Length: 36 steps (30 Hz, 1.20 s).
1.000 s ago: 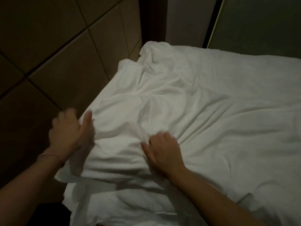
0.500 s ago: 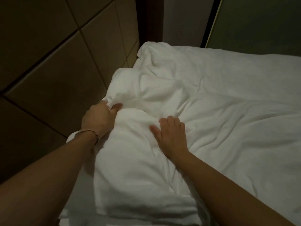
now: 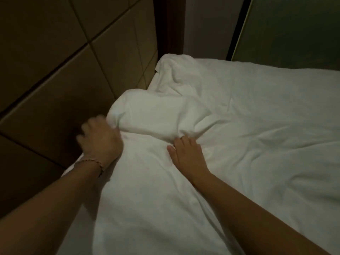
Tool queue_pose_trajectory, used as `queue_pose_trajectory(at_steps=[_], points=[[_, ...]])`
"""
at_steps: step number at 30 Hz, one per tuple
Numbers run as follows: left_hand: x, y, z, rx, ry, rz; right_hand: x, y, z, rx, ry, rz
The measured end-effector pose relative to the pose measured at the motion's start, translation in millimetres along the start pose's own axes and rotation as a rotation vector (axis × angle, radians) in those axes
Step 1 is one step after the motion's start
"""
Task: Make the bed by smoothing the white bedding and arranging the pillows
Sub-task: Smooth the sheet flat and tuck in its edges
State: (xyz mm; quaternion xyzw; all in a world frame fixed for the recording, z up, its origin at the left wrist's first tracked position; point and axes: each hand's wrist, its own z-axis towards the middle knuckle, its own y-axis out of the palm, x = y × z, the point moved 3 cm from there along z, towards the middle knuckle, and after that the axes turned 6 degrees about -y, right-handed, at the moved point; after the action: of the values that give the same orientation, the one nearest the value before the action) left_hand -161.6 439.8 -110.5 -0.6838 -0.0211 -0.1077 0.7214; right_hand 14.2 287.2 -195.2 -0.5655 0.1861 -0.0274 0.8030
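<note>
White bedding (image 3: 257, 126) covers the bed, wrinkled across the middle. A thick bunched roll of it (image 3: 156, 118) lies near the bed's left edge, and a rumpled corner (image 3: 171, 70) sits at the far left end. My left hand (image 3: 100, 138), blurred and with a bracelet at the wrist, is at the left end of the roll with its fingers spread toward the wall. My right hand (image 3: 187, 155) lies flat on the bedding just below the roll, its fingertips hidden under the fold.
A wall of large brown tiles (image 3: 64, 70) runs close along the bed's left side. A dark wooden post (image 3: 169, 24) and a dark panel (image 3: 294, 30) stand behind the far end of the bed.
My left hand has let go of the edge it pinched and its fingers have spread out. The bunched roll has been pushed farther up the bed, with my right hand following it.
</note>
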Motion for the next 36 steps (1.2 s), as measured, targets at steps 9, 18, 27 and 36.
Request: queue_pose_trajectory(at_steps=[9,18,27,36], points=[[170,45,-58,-0.200,1.004,0.143,11,-15,-18,-0.043,-0.116,0.179],[73,89,20,-0.173,0.642,0.413,87,-33,-69,-0.351,0.042,-0.090],[129,84,-87,-0.238,0.863,0.177,89,-32,-68,-0.314,0.096,-0.059],[25,85,-20,-0.188,0.513,0.391,250,-59,-179,-0.653,0.662,-0.252]])
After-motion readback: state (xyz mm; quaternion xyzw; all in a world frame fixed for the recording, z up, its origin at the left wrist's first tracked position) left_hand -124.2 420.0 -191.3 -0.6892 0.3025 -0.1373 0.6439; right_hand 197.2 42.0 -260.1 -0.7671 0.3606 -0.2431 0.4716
